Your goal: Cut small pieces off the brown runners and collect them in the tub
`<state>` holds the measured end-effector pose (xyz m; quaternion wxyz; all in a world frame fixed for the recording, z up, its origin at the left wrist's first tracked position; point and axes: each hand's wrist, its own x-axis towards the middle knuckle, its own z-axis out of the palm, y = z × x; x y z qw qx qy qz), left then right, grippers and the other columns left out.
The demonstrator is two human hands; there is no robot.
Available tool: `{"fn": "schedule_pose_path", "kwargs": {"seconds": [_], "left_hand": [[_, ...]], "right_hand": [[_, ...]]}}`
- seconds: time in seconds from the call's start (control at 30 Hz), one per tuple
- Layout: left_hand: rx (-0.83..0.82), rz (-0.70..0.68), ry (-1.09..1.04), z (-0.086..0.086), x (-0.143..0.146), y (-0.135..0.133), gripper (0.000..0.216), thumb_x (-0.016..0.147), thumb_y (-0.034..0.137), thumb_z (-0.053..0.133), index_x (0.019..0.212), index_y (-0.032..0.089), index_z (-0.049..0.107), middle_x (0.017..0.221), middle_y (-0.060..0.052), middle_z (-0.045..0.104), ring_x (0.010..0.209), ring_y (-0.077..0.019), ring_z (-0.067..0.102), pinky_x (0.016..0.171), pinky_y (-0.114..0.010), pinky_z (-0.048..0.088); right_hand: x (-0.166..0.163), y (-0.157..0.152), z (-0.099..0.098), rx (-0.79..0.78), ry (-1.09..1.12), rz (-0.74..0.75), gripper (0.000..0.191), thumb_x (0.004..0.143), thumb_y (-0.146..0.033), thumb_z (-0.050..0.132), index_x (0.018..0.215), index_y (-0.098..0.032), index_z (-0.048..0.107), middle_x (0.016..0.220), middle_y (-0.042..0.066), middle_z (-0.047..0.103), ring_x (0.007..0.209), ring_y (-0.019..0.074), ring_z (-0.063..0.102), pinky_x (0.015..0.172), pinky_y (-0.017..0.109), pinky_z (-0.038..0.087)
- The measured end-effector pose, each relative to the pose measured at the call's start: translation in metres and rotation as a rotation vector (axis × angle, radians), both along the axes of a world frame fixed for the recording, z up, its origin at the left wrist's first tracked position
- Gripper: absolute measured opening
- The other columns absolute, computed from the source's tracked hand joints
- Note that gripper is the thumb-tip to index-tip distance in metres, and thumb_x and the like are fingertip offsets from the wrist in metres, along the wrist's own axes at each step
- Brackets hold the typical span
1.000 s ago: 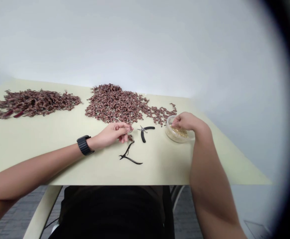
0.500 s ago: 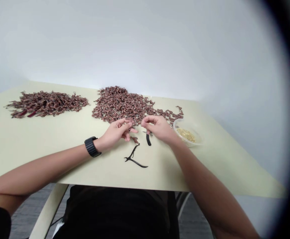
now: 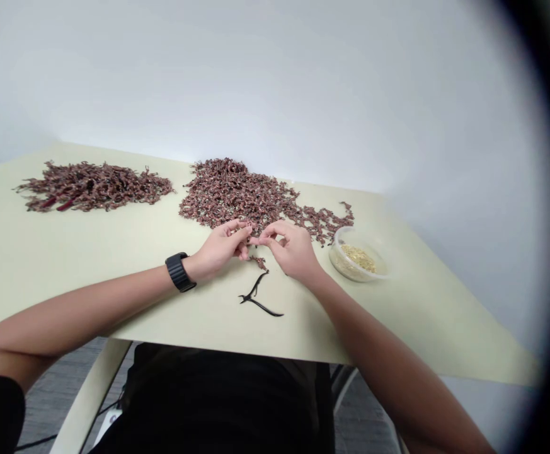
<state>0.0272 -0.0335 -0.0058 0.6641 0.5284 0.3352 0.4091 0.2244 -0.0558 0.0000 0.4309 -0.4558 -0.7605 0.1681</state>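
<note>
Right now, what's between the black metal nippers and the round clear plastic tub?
In the head view: your right forearm, with pale yellow tabletop on either side.

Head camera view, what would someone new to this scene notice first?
Probably the big reddish-brown heap at the middle of the pale yellow table, with a second pile to its left. Just in front of the heap, the left hand and right hand meet at the fingertips. Gold-coloured bits stand out in a clear bowl on the right.

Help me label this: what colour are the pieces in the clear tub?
The pieces are golden yellow, seen best in the head view.
</note>
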Motion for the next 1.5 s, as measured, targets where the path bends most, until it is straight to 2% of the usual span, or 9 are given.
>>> {"fn": "schedule_pose_path", "kwargs": {"seconds": [0.17,0.3,0.5,0.67,0.8,0.93,1.07,1.27,1.5], "left_hand": [[-0.064,-0.012,-0.064,-0.001,-0.002,0.002,0.026,0.091,0.037,0.072,0.097,0.014,0.061,0.073,0.0,0.062,0.052,-0.0054,0.054,0.05,-0.017,0.042],[-0.135,-0.046,-0.155,0.0,-0.003,0.003,0.025,0.091,0.036,0.073,0.094,0.014,0.06,0.077,0.001,0.06,0.055,-0.0033,0.052,0.052,-0.014,0.043],[-0.246,-0.05,-0.233,0.003,-0.005,0.003,0.023,0.09,0.03,0.073,0.084,0.013,0.059,0.075,0.002,0.056,0.057,-0.0032,0.048,0.05,-0.013,0.043],[-0.367,-0.052,-0.253,0.0,-0.006,0.006,0.017,0.091,0.024,0.071,0.086,0.013,0.059,0.077,0.0,0.061,0.055,-0.0028,0.048,0.049,-0.013,0.044],[-0.331,-0.045,-0.227,-0.003,-0.004,0.005,0.019,0.091,0.026,0.071,0.086,0.013,0.059,0.076,0.0,0.062,0.056,-0.0029,0.049,0.05,-0.012,0.043],[-0.124,-0.045,-0.082,-0.004,0.001,0.0,0.024,0.092,0.035,0.071,0.095,0.014,0.06,0.086,-0.004,0.071,0.053,-0.0042,0.054,0.051,-0.016,0.044],[0.04,-0.052,0.042,-0.002,0.002,-0.003,0.029,0.095,0.04,0.066,0.104,0.015,0.058,0.1,-0.011,0.076,0.052,-0.006,0.057,0.052,-0.02,0.047],[0.114,-0.055,0.115,-0.003,0.001,-0.006,0.031,0.097,0.043,0.063,0.104,0.014,0.057,0.1,-0.013,0.077,0.052,-0.0066,0.059,0.052,-0.02,0.045],[0.131,-0.084,0.087,-0.007,0.002,-0.007,0.033,0.097,0.045,0.064,0.106,0.014,0.057,0.096,-0.013,0.077,0.053,-0.0076,0.06,0.053,-0.021,0.046]], "right_hand": [[-0.002,-0.003,-0.005,0.22,-0.15,-0.003,0.017,0.099,-0.027,0.059,0.092,-0.024,0.074,0.094,0.006,0.073,0.092,0.0221,0.062,0.09,0.038,0.048],[0.001,-0.004,-0.009,0.286,-0.281,0.005,0.022,0.101,-0.025,0.054,0.103,-0.025,0.076,0.099,0.008,0.073,0.095,0.0238,0.061,0.091,0.039,0.048],[0.005,-0.003,-0.012,0.334,-0.366,0.041,0.03,0.103,-0.022,0.05,0.119,-0.025,0.074,0.105,0.009,0.072,0.099,0.0239,0.061,0.091,0.038,0.05],[0.008,0.003,-0.017,0.352,-0.381,0.101,0.031,0.102,-0.018,0.049,0.121,-0.022,0.073,0.105,0.01,0.073,0.1,0.0237,0.062,0.093,0.039,0.051],[0.008,0.007,-0.02,0.37,-0.237,0.091,0.029,0.099,-0.013,0.05,0.107,-0.022,0.076,0.099,0.008,0.074,0.094,0.0217,0.064,0.09,0.038,0.053],[0.005,0.007,-0.019,0.25,-0.071,-0.003,0.023,0.095,-0.014,0.056,0.088,-0.022,0.077,0.09,0.005,0.076,0.087,0.0203,0.068,0.086,0.036,0.055],[0.001,0.006,-0.016,0.047,0.082,-0.068,0.015,0.091,-0.021,0.063,0.084,-0.021,0.077,0.089,0.005,0.077,0.083,0.0202,0.07,0.074,0.032,0.057],[0.0,0.004,-0.007,-0.196,0.286,-0.113,0.016,0.083,-0.032,0.072,0.083,-0.019,0.079,0.085,0.006,0.077,0.065,0.0173,0.067,0.057,0.028,0.055],[0.001,0.007,-0.002,-0.35,0.436,-0.083,0.021,0.079,-0.036,0.076,0.085,-0.016,0.081,0.087,0.007,0.076,0.06,0.0142,0.064,0.054,0.027,0.056]]}}
